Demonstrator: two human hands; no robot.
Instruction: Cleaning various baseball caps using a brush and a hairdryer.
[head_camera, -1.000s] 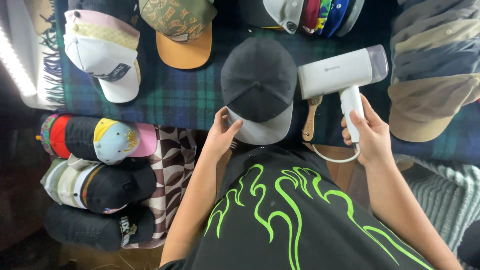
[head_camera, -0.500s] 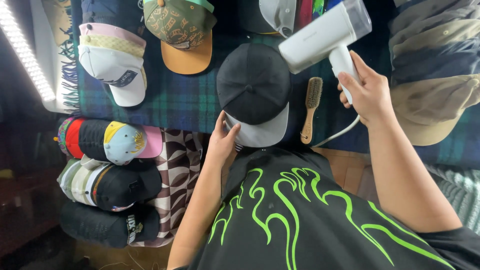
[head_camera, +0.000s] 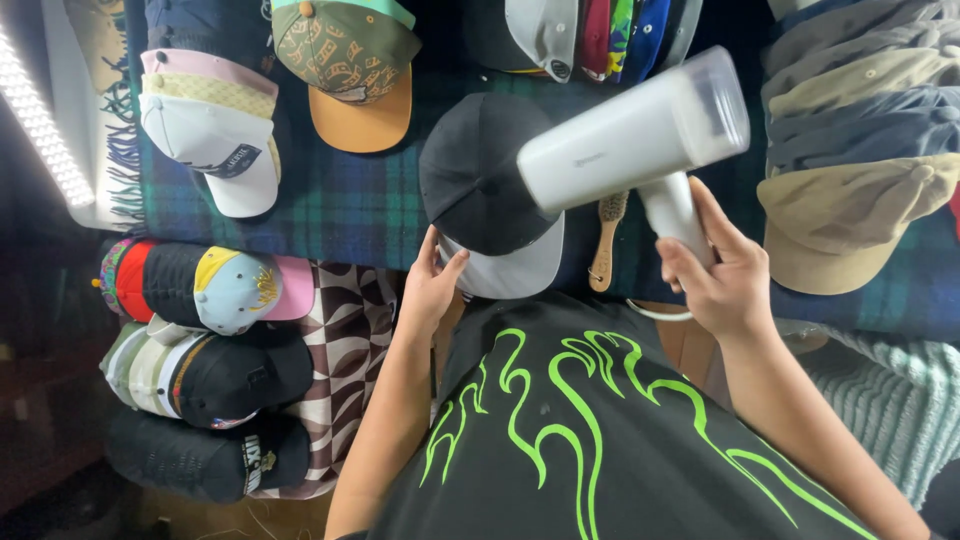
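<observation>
Steamer swung in over the black cap

Half a second ago the white handheld steamer (head_camera: 630, 135) pointed up and away; now the right hand (head_camera: 715, 280), its grip closed round the handle, has tipped the body low so its front end overlaps the crown of the black cap (head_camera: 478, 180), which suggests the nozzle is being brought to bear on it. The left hand (head_camera: 432, 285) has kept its place, fingers pinching the grey brim (lightly, by the look of it). The cap lies on the green plaid blanket (head_camera: 345, 205) covering the worktop, dark six-panel crown, pale grey brim toward the person, a wooden brush (head_camera: 603, 245) just beside it.
</observation>
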